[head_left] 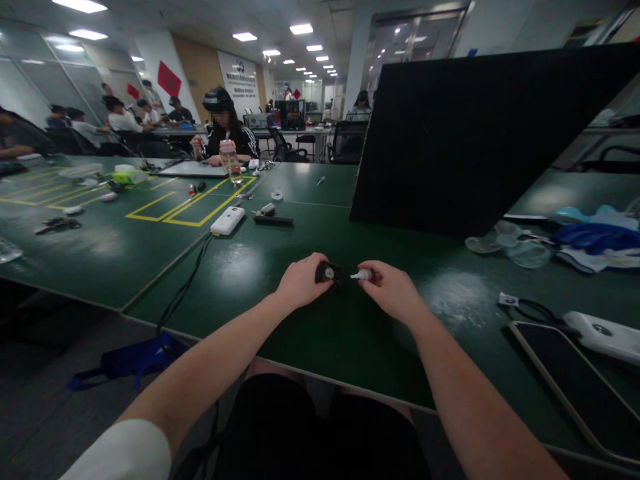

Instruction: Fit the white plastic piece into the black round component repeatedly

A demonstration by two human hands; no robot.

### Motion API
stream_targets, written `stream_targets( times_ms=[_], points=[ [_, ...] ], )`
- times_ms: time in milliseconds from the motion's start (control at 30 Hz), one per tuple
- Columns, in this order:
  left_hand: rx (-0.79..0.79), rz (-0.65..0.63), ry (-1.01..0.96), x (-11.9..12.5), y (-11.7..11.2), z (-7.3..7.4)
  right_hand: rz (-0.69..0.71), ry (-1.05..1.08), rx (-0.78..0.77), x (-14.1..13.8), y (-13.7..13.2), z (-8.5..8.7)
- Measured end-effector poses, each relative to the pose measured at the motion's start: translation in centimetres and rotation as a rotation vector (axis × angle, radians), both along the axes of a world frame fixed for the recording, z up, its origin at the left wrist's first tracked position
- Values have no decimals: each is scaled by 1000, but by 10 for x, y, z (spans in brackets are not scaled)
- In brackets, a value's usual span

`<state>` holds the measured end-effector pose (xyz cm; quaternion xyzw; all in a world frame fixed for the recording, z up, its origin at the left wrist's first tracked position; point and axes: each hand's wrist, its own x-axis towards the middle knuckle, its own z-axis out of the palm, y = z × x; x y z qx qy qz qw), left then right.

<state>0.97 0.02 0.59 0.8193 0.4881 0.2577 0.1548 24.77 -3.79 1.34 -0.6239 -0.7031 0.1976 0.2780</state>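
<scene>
My left hand is closed around a small black device with a pale round disc on its near face, just above the green table. To its right, my right hand pinches a small white piece with a narrow tip pointing left toward the device. A short gap separates the tip from the black part. Fingers cover part of both things, so their exact kind cannot be made out.
A white power bank with a cable and a black bar lie beyond my left hand. A large black panel stands at the right. A phone rests at the near right. Across the table a person sits behind a pink-lidded bottle.
</scene>
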Motion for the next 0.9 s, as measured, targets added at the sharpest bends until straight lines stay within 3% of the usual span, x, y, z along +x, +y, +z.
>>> stream_targets(
  times_ms=[200, 367, 567, 767, 900],
  points=[
    [-46, -17, 36, 2, -6, 4, -97, 56, 207, -14, -2, 1],
    [-71, -50, 23, 4, -7, 4, 7, 217, 90, -20, -3, 1],
    [-97, -40, -6, 3, -7, 3, 58, 96, -9, -22, -5, 1],
    [-85, -46, -7, 3, -5, -1, 88, 17, -10, -21, -7, 2],
    [-76, -54, 2, 2, -4, -2, 55, 33, 84, -16, -7, 4]
  ],
)
